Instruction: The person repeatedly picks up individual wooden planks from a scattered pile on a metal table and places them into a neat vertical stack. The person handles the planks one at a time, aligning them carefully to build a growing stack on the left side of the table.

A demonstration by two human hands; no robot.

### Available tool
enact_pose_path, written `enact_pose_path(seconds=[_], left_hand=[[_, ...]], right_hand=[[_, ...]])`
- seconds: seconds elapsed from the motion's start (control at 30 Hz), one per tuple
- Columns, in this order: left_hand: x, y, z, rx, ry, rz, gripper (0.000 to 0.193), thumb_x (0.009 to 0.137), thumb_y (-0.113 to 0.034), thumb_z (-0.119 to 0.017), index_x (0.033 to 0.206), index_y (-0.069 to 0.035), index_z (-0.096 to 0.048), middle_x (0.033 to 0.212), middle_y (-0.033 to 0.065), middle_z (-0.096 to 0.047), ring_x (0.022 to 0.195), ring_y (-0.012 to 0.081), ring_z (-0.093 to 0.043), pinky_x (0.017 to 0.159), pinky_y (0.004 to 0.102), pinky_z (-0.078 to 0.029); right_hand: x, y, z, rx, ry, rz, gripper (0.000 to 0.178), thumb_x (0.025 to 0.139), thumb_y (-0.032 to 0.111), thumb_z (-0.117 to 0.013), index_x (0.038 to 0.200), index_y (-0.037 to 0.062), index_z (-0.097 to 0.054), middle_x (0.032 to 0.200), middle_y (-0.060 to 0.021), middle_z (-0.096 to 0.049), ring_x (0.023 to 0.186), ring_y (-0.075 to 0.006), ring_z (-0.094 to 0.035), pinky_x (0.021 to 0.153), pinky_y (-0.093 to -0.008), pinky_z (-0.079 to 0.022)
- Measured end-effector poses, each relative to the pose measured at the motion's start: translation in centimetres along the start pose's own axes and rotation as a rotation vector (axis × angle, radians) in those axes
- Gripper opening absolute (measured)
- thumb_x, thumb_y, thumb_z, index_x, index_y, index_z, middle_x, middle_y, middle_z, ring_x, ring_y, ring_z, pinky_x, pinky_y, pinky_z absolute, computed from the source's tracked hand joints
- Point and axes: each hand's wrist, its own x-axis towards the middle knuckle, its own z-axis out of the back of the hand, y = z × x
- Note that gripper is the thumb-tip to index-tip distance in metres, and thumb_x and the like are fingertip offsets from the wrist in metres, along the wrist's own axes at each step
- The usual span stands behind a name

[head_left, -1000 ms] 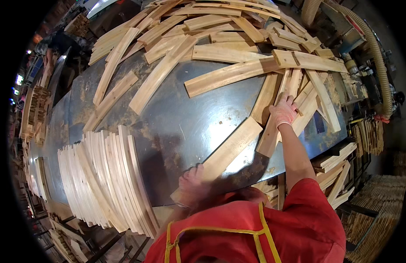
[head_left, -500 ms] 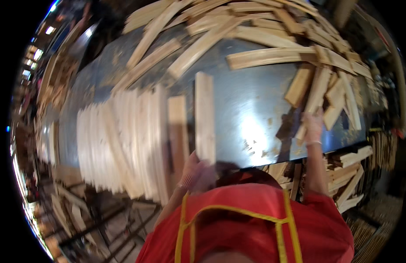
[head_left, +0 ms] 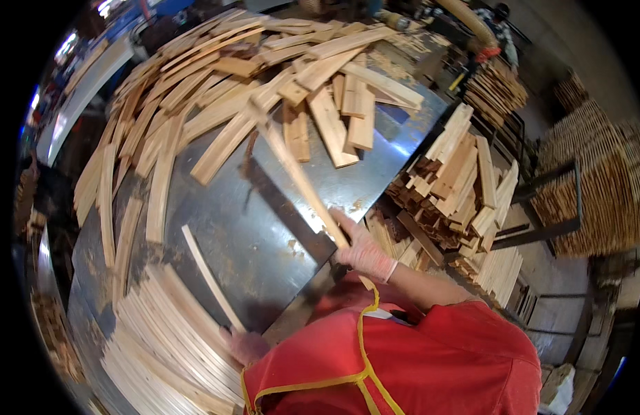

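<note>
My right hand point(head_left: 367, 249), in a pale thin glove, is closed round the near end of a long wooden board point(head_left: 297, 173). That board is lifted on edge and slants up and away to the left over the metal table point(head_left: 275, 266). Near the front edge my left hand point(head_left: 245, 345), also gloved and partly blurred, grips the near end of a narrow-looking wooden strip point(head_left: 212, 279). Beside this hand, on the left, lies a row of pale boards point(head_left: 171, 328) packed side by side.
A loose heap of boards point(head_left: 226, 114) covers the far side of the table. Right of the table, a metal-framed rack point(head_left: 576, 200) stands by stacked offcuts point(head_left: 465, 183). Bundled wood point(head_left: 589, 180) is piled farther right. A thick hose point(head_left: 472, 24) hangs at the back.
My view has swung to the right. My right hand has drawn its board off the heap and raised it over the table. The left hand still grips its strip, now seen more edge-on.
</note>
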Motion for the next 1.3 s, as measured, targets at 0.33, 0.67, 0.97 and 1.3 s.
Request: enact_pose_path(seconds=[0.33, 0.67, 0.97, 1.3], left_hand=[[-0.5, 2.5, 2.1, -0.303, -0.299, 0.516, 0.091, 0.087, -0.024, -0.073, 0.164, 0.002, -0.033, 0.169, 0.0228, -0.041, 0.157, 0.0392, -0.038, 0.126, 0.0500, -0.038], [10.1, -13.7, 16.9, -0.502, -0.599, -0.156, 0.079, 0.081, -0.023, -0.079, 0.151, -0.001, -0.051, 0.144, 0.0280, -0.059, 0.135, 0.0463, -0.056, 0.115, 0.0520, -0.044], [7.9, -29.9, 20.8, -0.366, -0.655, -0.666, 0.064, 0.089, -0.040, -0.075, 0.141, -0.005, -0.060, 0.134, 0.0140, -0.065, 0.129, 0.0346, -0.061, 0.102, 0.0493, -0.051], [6.1, -23.8, 19.3, -0.571, -0.441, -0.388, 0.073, 0.088, -0.051, -0.076, 0.140, -0.002, -0.061, 0.140, 0.0201, -0.064, 0.136, 0.0365, -0.060, 0.112, 0.0507, -0.049]], right_hand=[[6.6, -15.8, 29.3, 0.343, -0.987, -0.154, 0.032, 0.094, 0.013, -0.065, 0.125, 0.0069, -0.061, 0.090, -0.0092, -0.064, 0.074, -0.0264, -0.064, 0.064, -0.0451, -0.056], [15.4, -27.6, 48.7, 0.227, -0.709, -0.644, 0.044, 0.102, 0.032, -0.071, 0.132, 0.0004, -0.063, 0.102, -0.0158, -0.070, 0.085, -0.0311, -0.070, 0.078, -0.0396, -0.059], [23.9, -5.4, 24.9, -0.608, 0.203, -0.169, 0.052, 0.094, 0.027, -0.073, 0.137, -0.0006, -0.066, 0.126, -0.0252, -0.074, 0.116, -0.0377, -0.071, 0.107, -0.0491, -0.054], [18.4, -14.7, 24.5, -1.169, 1.335, 0.165, 0.027, 0.095, 0.026, -0.065, 0.118, 0.0143, -0.075, 0.113, -0.0155, -0.077, 0.109, -0.0335, -0.073, 0.087, -0.0453, -0.059]])
